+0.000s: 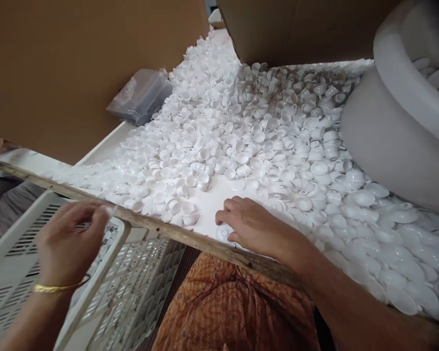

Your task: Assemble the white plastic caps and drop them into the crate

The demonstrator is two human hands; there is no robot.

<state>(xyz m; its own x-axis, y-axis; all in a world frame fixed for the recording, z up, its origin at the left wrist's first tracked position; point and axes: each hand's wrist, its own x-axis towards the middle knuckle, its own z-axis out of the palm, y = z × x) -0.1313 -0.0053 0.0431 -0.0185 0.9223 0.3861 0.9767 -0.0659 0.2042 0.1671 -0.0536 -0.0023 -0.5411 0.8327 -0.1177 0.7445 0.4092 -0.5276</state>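
Small white toy cups [205,141] lie heaped over a white tabletop, with white saucers [402,234] along the right. At the table's near edge, my right hand [250,222] rests with curled fingers, its thumb and forefinger around a small white saucer [223,233] that lies on the bare surface. My left hand [71,239], smeared a little by motion, is held above a white plastic crate [122,243]. Its fingers are pinched together; a bit of white shows at their tips, too small to name.
A wooden strip [161,226] edges the table. Tall brown cardboard [76,58] stands on the left and more cardboard [296,29] at the back. A plastic-wrapped packet [142,95] leans beside the cups. On the right stands a big white tub [395,131] with white pieces inside.
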